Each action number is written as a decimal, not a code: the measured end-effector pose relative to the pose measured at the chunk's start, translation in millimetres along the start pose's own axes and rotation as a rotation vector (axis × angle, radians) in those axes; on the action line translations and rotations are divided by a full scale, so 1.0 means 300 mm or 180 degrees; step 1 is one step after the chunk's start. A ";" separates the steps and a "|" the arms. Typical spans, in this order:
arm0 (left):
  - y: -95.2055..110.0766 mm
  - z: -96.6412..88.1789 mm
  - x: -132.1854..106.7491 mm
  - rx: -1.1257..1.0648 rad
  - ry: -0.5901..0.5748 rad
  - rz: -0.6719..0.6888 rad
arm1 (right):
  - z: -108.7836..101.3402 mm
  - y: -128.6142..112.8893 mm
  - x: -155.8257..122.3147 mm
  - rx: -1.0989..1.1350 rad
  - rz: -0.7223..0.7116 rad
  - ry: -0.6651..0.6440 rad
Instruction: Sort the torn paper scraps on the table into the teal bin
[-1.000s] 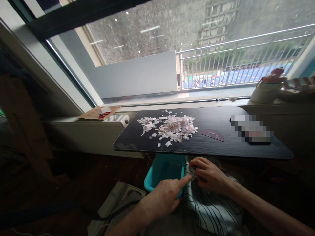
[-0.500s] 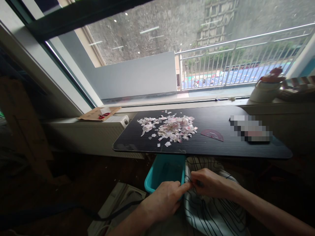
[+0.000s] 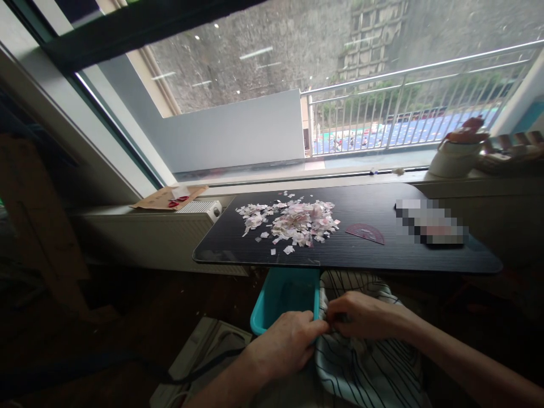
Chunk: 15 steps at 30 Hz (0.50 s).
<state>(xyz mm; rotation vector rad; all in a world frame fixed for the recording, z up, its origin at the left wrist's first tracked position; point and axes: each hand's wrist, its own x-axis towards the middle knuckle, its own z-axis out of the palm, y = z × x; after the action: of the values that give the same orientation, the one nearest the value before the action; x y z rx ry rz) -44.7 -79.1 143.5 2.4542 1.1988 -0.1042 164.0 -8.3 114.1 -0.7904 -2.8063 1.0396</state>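
Observation:
My left hand [image 3: 293, 338] is closed at the near right rim of a teal plastic bin [image 3: 260, 314], with its thumb stretched to the right. Just beside that thumb is my right hand [image 3: 361, 315], fingers bent and pinched together against a striped fabric [image 3: 369, 368]. Whatever lies between those fingertips is hidden. The fabric is pale with dark lines and lies in folds to the right of the bin. Above both hands, a loose pile of small cut paper pieces [image 3: 304, 222] covers the middle of a black tabletop [image 3: 238, 249].
A pinkish protractor [image 3: 366, 233] lies right of the paper. Farther right is a blurred-out flat object [image 3: 431, 222]. Red-handled scissors [image 3: 177, 201] rest on a brown envelope [image 3: 148, 198] near the radiator [image 3: 170, 235]. A white pot [image 3: 454, 156] stands by the window.
My right hand has shifted very slightly left and stays pinched beside my left thumb. My left hand remains at the bin's rim. The paper pile looks the same.

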 end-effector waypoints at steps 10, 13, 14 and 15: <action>0.005 -0.006 0.025 0.0270 0.0023 0.0028 | 0.008 0.059 -0.005 -0.0791 0.1021 -0.0351; 0.005 0.000 0.021 0.0262 -0.0035 0.0047 | -0.028 0.033 -0.024 -0.0604 0.0829 -0.0246; 0.004 0.001 0.021 0.0249 -0.0043 0.0050 | -0.053 0.019 -0.044 -0.0552 0.0736 -0.0015; 0.003 0.002 0.022 0.0241 -0.0048 0.0054 | -0.079 0.006 -0.070 -0.0497 0.0626 0.0208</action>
<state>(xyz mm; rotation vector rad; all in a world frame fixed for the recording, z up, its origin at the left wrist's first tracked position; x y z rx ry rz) -39.9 -75.0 141.6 2.5237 1.1878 -0.1659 188.1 -3.1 134.1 -1.1146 -2.8253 0.8055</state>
